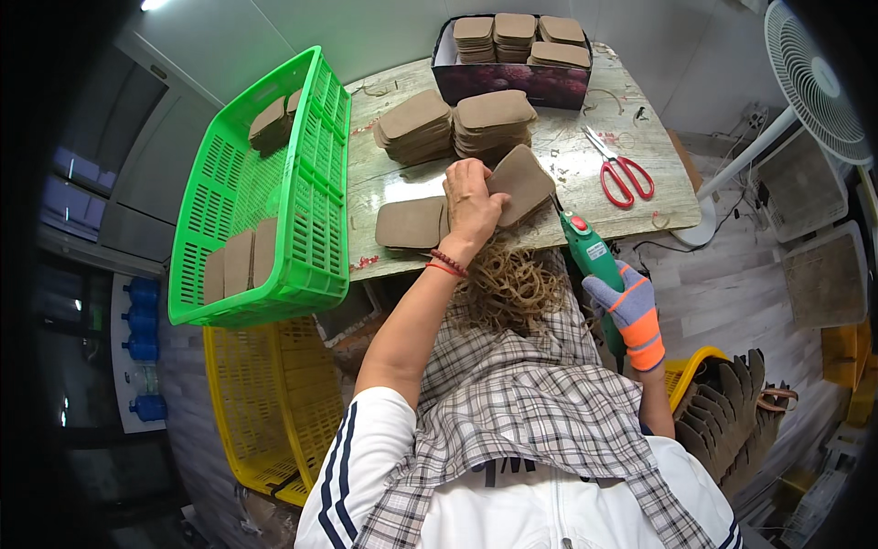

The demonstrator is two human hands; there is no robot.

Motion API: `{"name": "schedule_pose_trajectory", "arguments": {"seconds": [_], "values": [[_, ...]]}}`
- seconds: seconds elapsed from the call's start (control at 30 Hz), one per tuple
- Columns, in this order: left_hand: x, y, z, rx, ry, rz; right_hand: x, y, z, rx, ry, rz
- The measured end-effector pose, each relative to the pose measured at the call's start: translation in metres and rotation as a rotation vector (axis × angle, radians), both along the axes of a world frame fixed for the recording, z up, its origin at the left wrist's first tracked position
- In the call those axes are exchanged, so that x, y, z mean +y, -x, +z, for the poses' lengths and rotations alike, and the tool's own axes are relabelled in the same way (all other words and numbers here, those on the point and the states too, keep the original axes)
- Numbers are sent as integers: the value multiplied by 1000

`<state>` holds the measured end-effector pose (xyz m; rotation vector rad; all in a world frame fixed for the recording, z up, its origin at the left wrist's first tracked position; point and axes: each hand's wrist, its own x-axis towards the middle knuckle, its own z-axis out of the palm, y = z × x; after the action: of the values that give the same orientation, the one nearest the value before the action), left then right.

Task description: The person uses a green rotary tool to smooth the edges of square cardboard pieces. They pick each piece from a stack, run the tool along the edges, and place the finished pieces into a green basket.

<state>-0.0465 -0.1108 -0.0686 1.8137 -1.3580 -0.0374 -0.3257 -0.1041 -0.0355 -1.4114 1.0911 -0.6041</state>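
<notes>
My bare left hand (476,203), with red bracelets at the wrist, grips the edge of a tilted brown rounded pad (523,188) near the table's front edge. In my right hand (627,306), gloved in grey and orange, is a green handheld power tool (585,245) with a red button. Its thin dark tip is beside the pad's right edge; whether they touch I cannot tell. Left of the pad lies a low pile of similar pads (407,224), partly behind my left hand. Two taller stacks, one on the left (413,126) and one on the right (495,123), stand just beyond.
Red-handled scissors (626,174) lie on the table's right (663,197). A dark box (512,87) of stacked pads stands at the back. At left is a green crate (315,183) with pads inside. Curly brown trimmings (512,288) heap on my lap; a white fan (809,78) stands right.
</notes>
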Motion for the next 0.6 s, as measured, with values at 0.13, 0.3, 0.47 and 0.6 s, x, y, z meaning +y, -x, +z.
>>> {"name": "schedule_pose_trajectory", "arguments": {"seconds": [0.13,0.3,0.47,0.6], "values": [[7,-6,-4,864,183,-95,1,-1,4,-32,-26,-8],[21,18,28,1650,603,-220,4,-5,13,-38,14,9],[22,28,33,1805,711,-297,11,-19,31,-116,-37,68],[20,35,35,1871,764,-311,14,-23,33,-83,-3,75]]}}
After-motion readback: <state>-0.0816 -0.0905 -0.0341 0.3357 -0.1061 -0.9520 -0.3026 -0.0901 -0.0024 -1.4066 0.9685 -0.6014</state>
